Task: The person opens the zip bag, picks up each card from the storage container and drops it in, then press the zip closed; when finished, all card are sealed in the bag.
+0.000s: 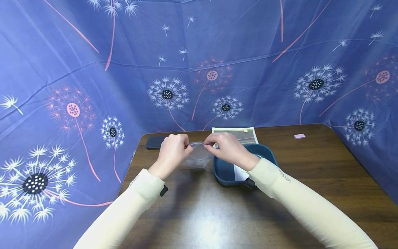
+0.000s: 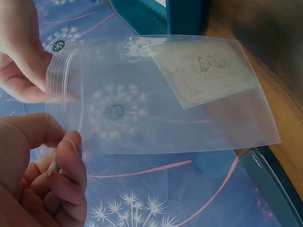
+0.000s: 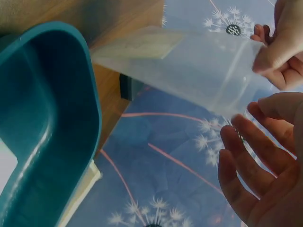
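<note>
Left hand: pinches the mouth of the clear bag
Right hand: pinches its opposite edge, other fingers loosely spread
Clear bag: between the hands, likely light, limp, slippery; best held by its ridged mouth
Pale card: inside, away from the hands

A curtained-off table nook: dandelion-print cloth hangs behind a wooden table.

Clear plastic zip bag, held aloft by ridged mouth end; pale flat card, marked with butterfly figure, contained slantwise towards bottom.
</note>
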Tool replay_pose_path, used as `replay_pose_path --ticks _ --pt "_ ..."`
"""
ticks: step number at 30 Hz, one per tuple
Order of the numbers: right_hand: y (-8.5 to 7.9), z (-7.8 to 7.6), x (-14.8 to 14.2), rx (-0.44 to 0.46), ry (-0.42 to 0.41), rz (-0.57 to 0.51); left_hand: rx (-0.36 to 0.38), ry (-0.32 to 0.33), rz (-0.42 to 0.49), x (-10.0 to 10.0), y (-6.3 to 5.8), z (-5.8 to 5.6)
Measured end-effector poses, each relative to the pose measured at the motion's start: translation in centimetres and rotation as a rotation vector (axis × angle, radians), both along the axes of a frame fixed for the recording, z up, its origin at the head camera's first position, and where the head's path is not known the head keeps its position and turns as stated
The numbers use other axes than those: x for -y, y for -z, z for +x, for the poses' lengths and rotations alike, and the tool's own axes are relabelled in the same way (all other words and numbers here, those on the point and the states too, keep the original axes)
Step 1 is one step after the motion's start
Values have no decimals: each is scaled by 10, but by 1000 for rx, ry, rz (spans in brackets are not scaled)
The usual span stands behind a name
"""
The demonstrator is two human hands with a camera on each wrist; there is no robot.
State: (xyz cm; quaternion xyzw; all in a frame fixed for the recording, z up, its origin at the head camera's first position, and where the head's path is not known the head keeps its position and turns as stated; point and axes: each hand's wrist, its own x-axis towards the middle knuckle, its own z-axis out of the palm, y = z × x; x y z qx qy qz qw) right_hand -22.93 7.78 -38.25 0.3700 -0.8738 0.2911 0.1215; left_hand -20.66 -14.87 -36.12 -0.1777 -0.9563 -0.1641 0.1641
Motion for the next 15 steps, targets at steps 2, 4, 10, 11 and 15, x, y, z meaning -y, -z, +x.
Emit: replay_pose_path --ticks 2,4,10,11,15 --pt "-3 0 -5 2 16 -9 4 0 3 1 0 1" --pt "-4 -1 -12 8 39 -6 3 -4 5 3 0 1" --pt "1 -9 -35 42 110 37 -16 -7 3 5 1 0" --pt "3 -10 -39 45 117 48 -17 -6 2 5 1 0" --pt "12 -16 -52 71 156 102 -17 -4 -3 6 1 0"
